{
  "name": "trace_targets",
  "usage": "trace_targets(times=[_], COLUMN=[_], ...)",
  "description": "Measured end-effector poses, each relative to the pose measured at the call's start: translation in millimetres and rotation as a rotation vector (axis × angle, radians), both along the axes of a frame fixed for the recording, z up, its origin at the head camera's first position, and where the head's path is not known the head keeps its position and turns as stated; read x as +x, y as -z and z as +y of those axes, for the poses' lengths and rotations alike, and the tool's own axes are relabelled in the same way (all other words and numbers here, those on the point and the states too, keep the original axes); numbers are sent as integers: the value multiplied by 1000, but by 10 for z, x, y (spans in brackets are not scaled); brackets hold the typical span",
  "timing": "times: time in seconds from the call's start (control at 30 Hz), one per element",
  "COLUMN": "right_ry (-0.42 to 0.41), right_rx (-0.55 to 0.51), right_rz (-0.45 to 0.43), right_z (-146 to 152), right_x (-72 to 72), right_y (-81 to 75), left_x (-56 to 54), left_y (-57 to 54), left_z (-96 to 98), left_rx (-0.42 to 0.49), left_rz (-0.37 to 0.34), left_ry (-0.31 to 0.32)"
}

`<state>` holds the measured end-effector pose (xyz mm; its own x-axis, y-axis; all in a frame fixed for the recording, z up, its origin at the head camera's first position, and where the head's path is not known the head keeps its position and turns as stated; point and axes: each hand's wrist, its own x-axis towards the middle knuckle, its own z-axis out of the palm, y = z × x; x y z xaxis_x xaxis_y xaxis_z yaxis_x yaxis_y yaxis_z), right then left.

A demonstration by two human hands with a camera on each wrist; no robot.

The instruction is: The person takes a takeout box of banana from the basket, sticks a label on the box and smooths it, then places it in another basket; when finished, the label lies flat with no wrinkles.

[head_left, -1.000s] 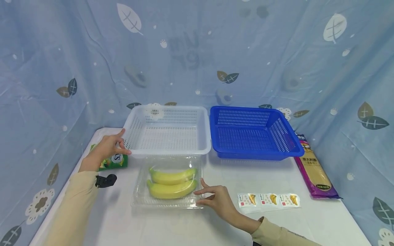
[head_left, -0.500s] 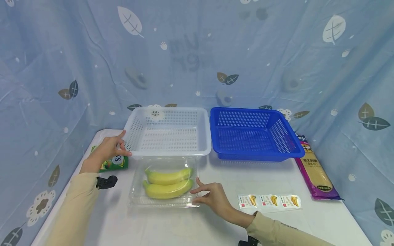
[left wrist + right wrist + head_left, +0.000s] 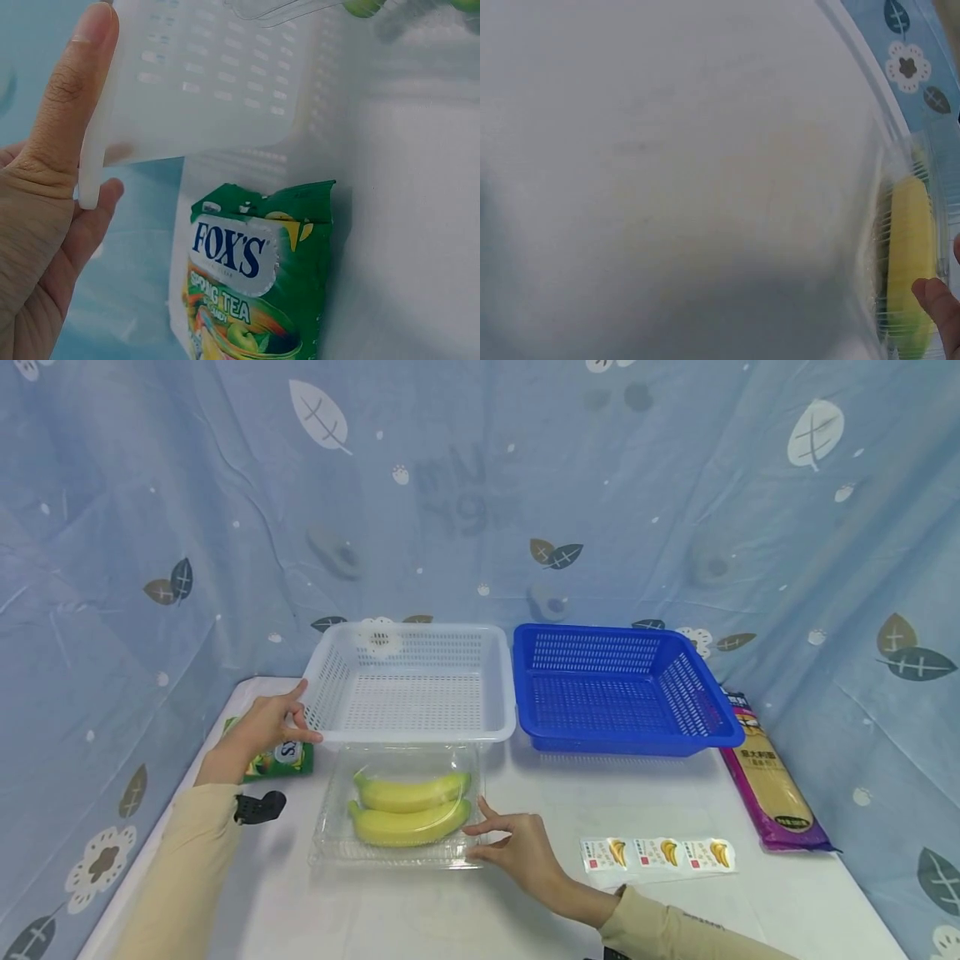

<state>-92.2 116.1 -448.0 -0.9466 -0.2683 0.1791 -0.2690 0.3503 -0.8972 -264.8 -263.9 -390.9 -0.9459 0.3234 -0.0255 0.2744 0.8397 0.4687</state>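
My left hand (image 3: 258,731) grips the left rim of the white perforated basket (image 3: 420,734). In the left wrist view, the thumb lies on one side of the basket's rim (image 3: 91,165) and fingers on the other. Directly in front of the basket sits a clear plastic clamshell box (image 3: 405,758) with two yellow bananas (image 3: 412,825) inside. At the box's right edge, my right hand (image 3: 521,852) pinches it between thumb and fingers. The right wrist view catches only fingertips (image 3: 934,296) against the box side, with a banana (image 3: 911,240) showing through.
A green candy bag (image 3: 251,277) lies under my left wrist, partly hidden in the head view. A blue basket (image 3: 615,744) stands beside the white one. To the right are a strip of banana stickers (image 3: 658,853) and a purple-edged noodle pack (image 3: 772,777).
The box with the bananas slid slightly left together with my right hand, then stayed nearly still over the last half second. My left hand kept its place on the basket rim.
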Motion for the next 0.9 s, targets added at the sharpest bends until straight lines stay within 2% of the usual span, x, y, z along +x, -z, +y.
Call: trace_targets(times=[0.17,0.37,0.53,0.6,0.7,0.83,0.9], right_ry=[-5,0,-2,-7,-19,-6,2], right_rx=[-76,-155,-119,-114,-168,-214,-227], right_rz=[5,-32,-34,-56,-131,-189,-198], right_z=[-7,-26,-28,-7,54,195,297], right_x=[59,125,184,183,148,67,28], right_y=[17,8,-1,-14,-39,-85,-103], left_x=[3,-9,-10,13,71,167,206], left_y=[42,103,142,152,153,121,110], left_z=[-13,-51,-78,-75,-70,-49,-34], left_rx=[3,63,94,105,132,220,264], left_rz=[17,44,76,72,43,0,12], left_ry=[6,24,32,24,-12,-59,-69])
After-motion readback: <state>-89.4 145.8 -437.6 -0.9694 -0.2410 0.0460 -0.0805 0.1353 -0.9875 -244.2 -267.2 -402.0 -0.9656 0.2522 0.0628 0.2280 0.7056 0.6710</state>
